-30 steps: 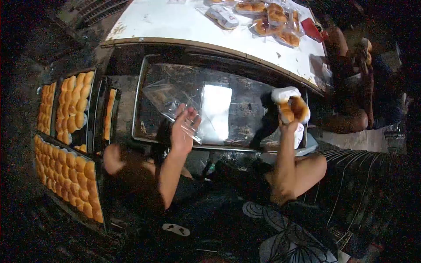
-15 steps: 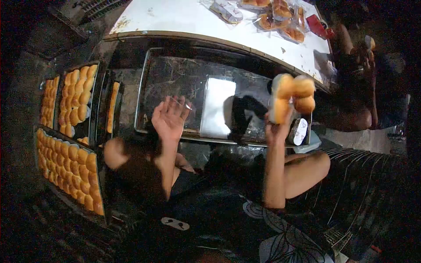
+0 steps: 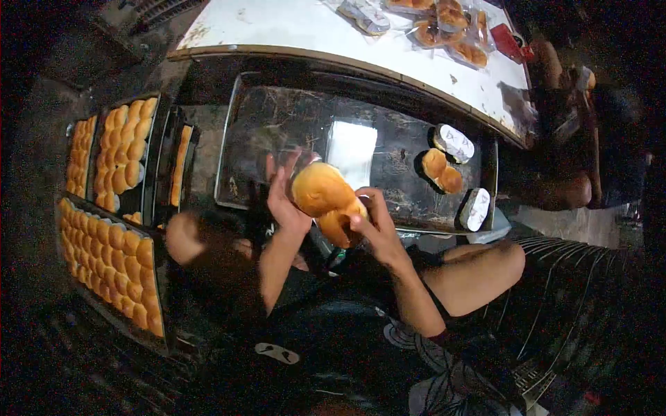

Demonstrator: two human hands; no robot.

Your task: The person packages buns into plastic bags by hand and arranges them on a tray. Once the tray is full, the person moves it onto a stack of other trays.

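Note:
A golden bread roll [image 3: 321, 190] with joined lobes is up near the camera, above the front edge of the black tray [image 3: 277, 111]. My right hand [image 3: 380, 232] grips its right end between thumb and fingers. On the roll's left side is my left hand [image 3: 286, 201], fingers spread, with what looks like a clear film near the fingertips. At the tray's right side lie a brown pair of buns [image 3: 442, 170] and two pieces with white printed paper, one above [image 3: 454, 143] and one below [image 3: 474, 209].
Trays of joined buns [image 3: 111, 267] stand at the left. A white table [image 3: 277, 28] beyond the black tray holds bagged bread [image 3: 451, 31] and a red object [image 3: 510, 41]. Another person's arm [image 3: 586, 125] shows at the right.
My right hand has come left and down from the tray's right side, now with one roll. Buns and a papered piece now lie there. My left hand has moved right, beside the roll.

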